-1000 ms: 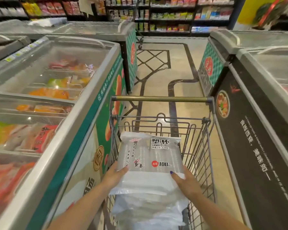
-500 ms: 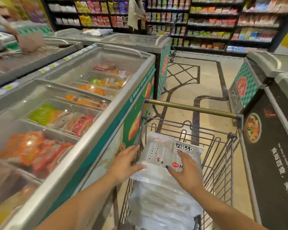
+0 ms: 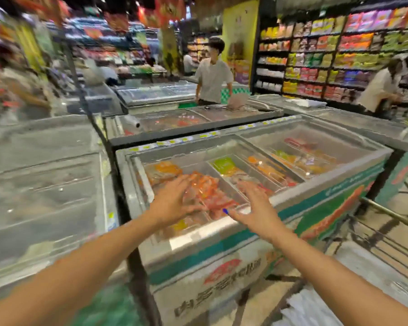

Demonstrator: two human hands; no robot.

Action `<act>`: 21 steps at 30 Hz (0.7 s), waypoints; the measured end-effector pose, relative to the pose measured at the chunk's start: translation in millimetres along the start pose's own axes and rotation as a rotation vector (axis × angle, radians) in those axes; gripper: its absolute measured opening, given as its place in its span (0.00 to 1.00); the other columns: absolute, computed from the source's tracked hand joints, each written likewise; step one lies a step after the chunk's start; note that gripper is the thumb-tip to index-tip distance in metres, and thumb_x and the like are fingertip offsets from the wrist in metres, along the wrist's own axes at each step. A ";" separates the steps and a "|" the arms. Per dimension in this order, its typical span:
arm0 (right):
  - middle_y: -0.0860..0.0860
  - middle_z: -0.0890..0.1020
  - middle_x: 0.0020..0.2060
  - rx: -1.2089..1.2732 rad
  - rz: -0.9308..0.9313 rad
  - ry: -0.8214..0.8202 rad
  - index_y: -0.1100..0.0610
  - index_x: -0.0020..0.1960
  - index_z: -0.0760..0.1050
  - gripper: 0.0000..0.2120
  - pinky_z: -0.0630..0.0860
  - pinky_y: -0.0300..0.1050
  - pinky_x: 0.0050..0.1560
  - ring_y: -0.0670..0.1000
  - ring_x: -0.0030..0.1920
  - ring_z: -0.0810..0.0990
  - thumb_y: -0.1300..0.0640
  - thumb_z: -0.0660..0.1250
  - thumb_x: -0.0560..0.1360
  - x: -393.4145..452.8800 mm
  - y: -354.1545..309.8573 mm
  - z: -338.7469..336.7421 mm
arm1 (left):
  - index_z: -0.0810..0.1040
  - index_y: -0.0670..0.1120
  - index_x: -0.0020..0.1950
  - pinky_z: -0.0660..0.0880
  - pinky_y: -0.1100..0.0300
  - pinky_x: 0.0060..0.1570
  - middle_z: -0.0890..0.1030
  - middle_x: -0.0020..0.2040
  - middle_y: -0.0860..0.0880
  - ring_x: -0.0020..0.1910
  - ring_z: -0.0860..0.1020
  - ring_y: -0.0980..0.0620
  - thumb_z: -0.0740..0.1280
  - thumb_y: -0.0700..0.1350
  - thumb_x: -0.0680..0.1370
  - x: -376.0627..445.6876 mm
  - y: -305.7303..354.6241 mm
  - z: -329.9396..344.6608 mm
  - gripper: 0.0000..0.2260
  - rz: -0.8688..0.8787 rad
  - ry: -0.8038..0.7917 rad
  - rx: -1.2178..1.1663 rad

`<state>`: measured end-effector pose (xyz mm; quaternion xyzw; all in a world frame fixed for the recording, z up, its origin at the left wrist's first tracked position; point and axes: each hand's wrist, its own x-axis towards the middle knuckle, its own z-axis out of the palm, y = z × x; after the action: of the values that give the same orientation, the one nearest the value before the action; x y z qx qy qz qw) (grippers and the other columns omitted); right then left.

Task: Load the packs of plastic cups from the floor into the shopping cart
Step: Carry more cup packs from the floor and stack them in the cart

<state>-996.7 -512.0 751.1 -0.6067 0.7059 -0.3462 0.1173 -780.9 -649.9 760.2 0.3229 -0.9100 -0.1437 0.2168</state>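
White plastic, the wrapping of the packs of plastic cups [image 3: 302,311], shows at the near right corner of the view, lying inside the shopping cart [image 3: 386,234], whose wire sides and brass-coloured handle bar run along the right edge. The picture is smeared by motion, so fine detail on the packs cannot be read.

Both arms reach forward over the near rim of a chest freezer [image 3: 222,231] that stands left of the cart. The left hand [image 3: 174,201] is spread flat, fingers straight and apart, holding nothing; it hangs in front of the freezer's glass lid, and whether it touches the glass cannot be told. The right hand [image 3: 254,205] is likewise open with splayed fingers and an outstretched thumb with a blue nail, empty, above the freezer's near edge. The two hands are near each other but apart, and both are well away from the packs.

Under the glass lie orange, red and green packets of frozen food [image 3: 210,184] in divided bins. More freezers stand to the left and farther back. On the far side of them a person in a pale short-sleeved shirt [image 3: 213,78] stands by a freezer, and at the far right another person [image 3: 379,88] bends toward shelves of bright packaged goods [image 3: 327,55].
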 end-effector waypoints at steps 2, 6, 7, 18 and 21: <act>0.48 0.65 0.75 0.009 -0.075 -0.043 0.48 0.76 0.61 0.45 0.61 0.46 0.73 0.50 0.75 0.62 0.31 0.67 0.66 -0.4 -56.4 33.6 | 0.62 0.60 0.73 0.62 0.56 0.72 0.67 0.74 0.53 0.71 0.66 0.51 0.61 0.77 0.64 -57.7 -28.8 -46.8 0.41 -0.062 0.060 0.051; 0.48 0.67 0.73 0.056 -0.247 -0.184 0.51 0.75 0.63 0.41 0.61 0.40 0.69 0.50 0.74 0.64 0.37 0.72 0.68 -27.5 -170.2 113.2 | 0.59 0.51 0.77 0.60 0.55 0.71 0.63 0.76 0.47 0.74 0.63 0.48 0.54 0.80 0.60 -195.1 -74.0 -129.9 0.52 -0.255 0.128 0.196; 0.50 0.69 0.72 0.067 -0.303 -0.212 0.52 0.74 0.65 0.38 0.61 0.39 0.68 0.51 0.73 0.65 0.42 0.75 0.70 -37.2 -198.0 133.6 | 0.59 0.50 0.77 0.61 0.54 0.71 0.63 0.76 0.47 0.73 0.63 0.46 0.55 0.79 0.61 -232.1 -83.3 -148.6 0.52 -0.294 0.137 0.230; 0.56 0.69 0.72 0.135 -0.737 -0.675 0.55 0.75 0.64 0.34 0.58 0.43 0.69 0.56 0.72 0.65 0.48 0.72 0.74 -187.7 -461.9 350.1 | 0.59 0.45 0.77 0.60 0.53 0.71 0.64 0.75 0.42 0.73 0.63 0.44 0.69 0.63 0.72 -646.5 -111.2 -286.2 0.41 -0.909 0.277 0.423; 0.54 0.68 0.74 0.171 -0.843 -0.803 0.53 0.76 0.63 0.34 0.59 0.49 0.73 0.55 0.73 0.64 0.46 0.71 0.74 -226.8 -514.1 397.9 | 0.58 0.50 0.77 0.62 0.51 0.71 0.64 0.75 0.47 0.73 0.64 0.47 0.64 0.70 0.67 -741.4 -101.6 -296.2 0.44 -1.123 0.338 0.412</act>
<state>-311.5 -449.5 726.3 -0.9071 0.2737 -0.1616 0.2761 -66.0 -280.3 751.8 0.8057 -0.5635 -0.0041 0.1825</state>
